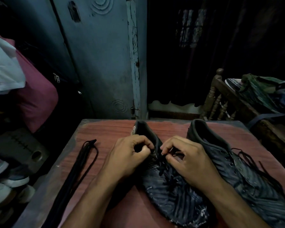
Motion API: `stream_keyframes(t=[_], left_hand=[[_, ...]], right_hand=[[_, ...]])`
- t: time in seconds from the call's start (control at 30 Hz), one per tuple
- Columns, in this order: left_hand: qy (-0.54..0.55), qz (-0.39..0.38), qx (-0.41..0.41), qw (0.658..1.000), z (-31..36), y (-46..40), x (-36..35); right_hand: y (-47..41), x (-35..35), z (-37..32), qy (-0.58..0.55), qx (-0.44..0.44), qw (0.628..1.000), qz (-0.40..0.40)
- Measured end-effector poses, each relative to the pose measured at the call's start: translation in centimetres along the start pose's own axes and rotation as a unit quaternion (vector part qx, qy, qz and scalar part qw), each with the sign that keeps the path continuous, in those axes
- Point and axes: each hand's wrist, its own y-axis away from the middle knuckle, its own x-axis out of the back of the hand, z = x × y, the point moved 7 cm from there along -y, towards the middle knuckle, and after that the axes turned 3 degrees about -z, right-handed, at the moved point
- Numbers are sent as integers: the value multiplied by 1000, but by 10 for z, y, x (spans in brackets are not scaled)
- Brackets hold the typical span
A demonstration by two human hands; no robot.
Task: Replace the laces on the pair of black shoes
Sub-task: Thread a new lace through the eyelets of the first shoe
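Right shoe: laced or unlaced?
Partly unlaced: the right shoe shows bare upper eyelets, and its lace trails loose over its side. Whether lower eyelets are threaded, cannot tell.

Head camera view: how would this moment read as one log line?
left hand: pinching lace | right hand: pinching lace | left shoe: laced, being worked | right shoe: lace loose | spare laces: on table

Left black shoe [176, 191]: dark patterned upper with pale scuffs, heel away from the viewer, toe toward the near table edge, black lace [164, 170] threaded through its eyelets. Right black shoe [247, 175]: same pattern, just beside the first and lying parallel to it, its loosened lace [253, 163] trailing in strands over the upper and off its right side. Spare black laces [79, 168]: a bundle stretched out straight, well left of both shoes.
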Motion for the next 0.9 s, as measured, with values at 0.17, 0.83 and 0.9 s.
stream_keyframes(t=[0.17,0.83,0.9], left_hand=[[-11,-20,-8,1000,0,-1,0],[-65,-35,-51,996,1,0,-14],[-46,-21,-55,997,1,0,-12]], right_hand=[[1,-1,-7,27,34,999,10],[2,-2,-5,55,19,998,-2],[1,0,-5,46,19,999,1]])
